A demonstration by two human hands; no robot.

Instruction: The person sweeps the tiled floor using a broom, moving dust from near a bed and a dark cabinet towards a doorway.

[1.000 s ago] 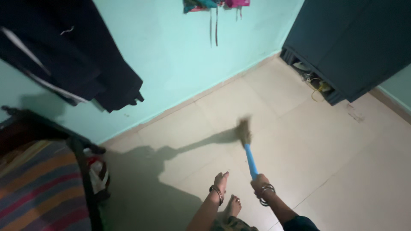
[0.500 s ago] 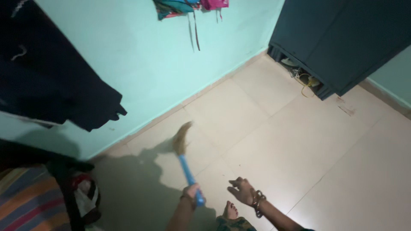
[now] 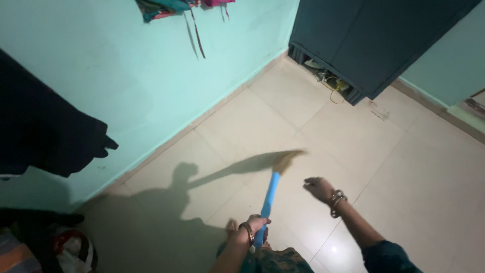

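My left hand (image 3: 256,225) grips the lower end of a broom with a blue handle (image 3: 269,196). Its straw-coloured bristles (image 3: 286,159) touch the pale tiled floor (image 3: 384,162) ahead of me and look blurred. My right hand (image 3: 319,188) hangs free to the right of the handle, fingers loose and holding nothing, with metal bangles on the wrist. The broom and my body cast a long shadow (image 3: 192,182) toward the wall.
A mint-green wall (image 3: 151,71) runs along the left with dark clothing (image 3: 45,131) and colourful cloth (image 3: 166,7) hanging on it. A dark cabinet (image 3: 364,40) stands at the far right corner with cables beneath. A red and white bag (image 3: 70,247) lies bottom left.
The broom passed from my right hand to my left. Its bristles have swung back right from near the wall. My right hand moved away from the handle. The view shifted right.
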